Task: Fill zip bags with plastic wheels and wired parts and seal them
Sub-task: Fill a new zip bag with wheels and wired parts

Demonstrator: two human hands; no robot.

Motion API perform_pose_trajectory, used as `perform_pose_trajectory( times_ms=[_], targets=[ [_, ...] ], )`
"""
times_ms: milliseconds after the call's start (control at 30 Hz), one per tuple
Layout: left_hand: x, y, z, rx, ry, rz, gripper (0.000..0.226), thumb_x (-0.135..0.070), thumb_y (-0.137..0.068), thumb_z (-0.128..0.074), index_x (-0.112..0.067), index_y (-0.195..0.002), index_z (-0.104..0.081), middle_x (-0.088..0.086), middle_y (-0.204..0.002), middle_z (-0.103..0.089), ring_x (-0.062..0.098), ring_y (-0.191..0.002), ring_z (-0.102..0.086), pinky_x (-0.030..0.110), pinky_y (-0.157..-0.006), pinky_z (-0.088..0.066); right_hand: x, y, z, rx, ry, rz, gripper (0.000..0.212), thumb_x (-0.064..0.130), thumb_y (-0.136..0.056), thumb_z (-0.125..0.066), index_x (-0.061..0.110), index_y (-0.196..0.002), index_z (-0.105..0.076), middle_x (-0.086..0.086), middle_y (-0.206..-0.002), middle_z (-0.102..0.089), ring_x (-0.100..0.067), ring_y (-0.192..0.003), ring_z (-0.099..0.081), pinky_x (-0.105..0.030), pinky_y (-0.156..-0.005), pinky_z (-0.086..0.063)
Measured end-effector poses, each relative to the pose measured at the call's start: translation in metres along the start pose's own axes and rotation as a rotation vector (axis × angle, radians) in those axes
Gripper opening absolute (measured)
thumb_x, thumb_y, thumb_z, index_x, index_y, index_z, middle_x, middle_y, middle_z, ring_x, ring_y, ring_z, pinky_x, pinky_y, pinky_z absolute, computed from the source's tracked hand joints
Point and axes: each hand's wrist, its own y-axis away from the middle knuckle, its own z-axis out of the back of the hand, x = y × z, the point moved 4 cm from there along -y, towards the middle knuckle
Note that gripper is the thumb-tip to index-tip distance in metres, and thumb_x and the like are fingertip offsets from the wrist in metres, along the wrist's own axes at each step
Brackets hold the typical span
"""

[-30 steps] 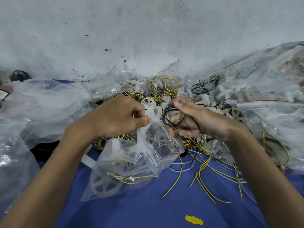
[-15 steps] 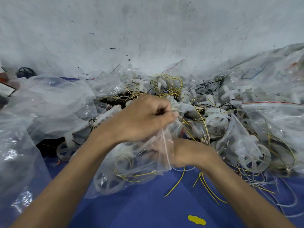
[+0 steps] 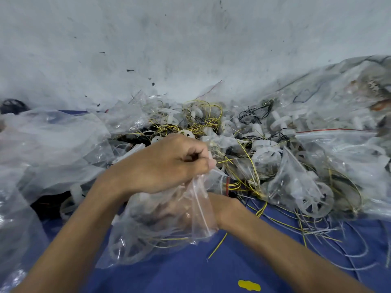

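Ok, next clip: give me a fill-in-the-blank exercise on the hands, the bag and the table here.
1. The left hand pinches the zip bag at its ____ edge.
2. The right hand is ____ the bag, seen through the plastic.
3. The table surface under the bag is ____.
4. The loose wire beside the right forearm is ____.
Missing words: top; inside; blue; yellow.

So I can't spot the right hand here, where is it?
Head view, centre: the right hand is pushed inside the clear zip bag, seen dimly through the plastic, just below the left hand gripping the bag's mouth.
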Motion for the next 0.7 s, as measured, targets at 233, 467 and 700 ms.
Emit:
perform_pose_trajectory(
  times_ms=[233,467,700],
  targets=[
    [0.018,0.008,0.015,0.075,-0.041,0.127,0.033,-0.022,-0.091,-0.054,-0.015,-0.059,-0.052,-0.014,-0.042,-0.049,-0.002,-0.037,-0.042,0.005,-0.042,-0.03,0.01,0.02,0.036,0.096,0.158,0.229,0.012,-0.003,-0.085,-0.052,-0.002,-0.089,-0.063,-0.022,-0.091,-0.059,-0.006,-0.065,-0.031,-0.006,-0.067,-0.036],
    [0.019,0.01,0.016,0.071,-0.053,0.126,0.03,-0.025,-0.09,-0.056,-0.014,-0.062,-0.056,-0.011,-0.047,-0.054,0.0,-0.043,-0.046,0.006,-0.046,-0.033,-0.01,0.019,0.011,0.241,0.43,0.115,0.026,0.002,-0.09,-0.046,0.003,-0.11,-0.063,-0.013,-0.111,-0.062,-0.027,-0.104,-0.055,-0.029,-0.081,-0.043],
    [0.014,0.002,0.007,-0.018,-0.087,0.062,0.031,-0.022,-0.093,-0.054,-0.015,-0.063,-0.056,-0.009,-0.048,-0.059,0.002,-0.043,-0.052,0.007,-0.049,-0.035,-0.019,0.016,0.013,0.253,0.336,0.014,0.032,-0.002,-0.086,-0.05,0.015,-0.061,-0.041,0.006,-0.065,-0.029,-0.014,-0.063,-0.032,-0.01,-0.049,-0.033]
  ],
)
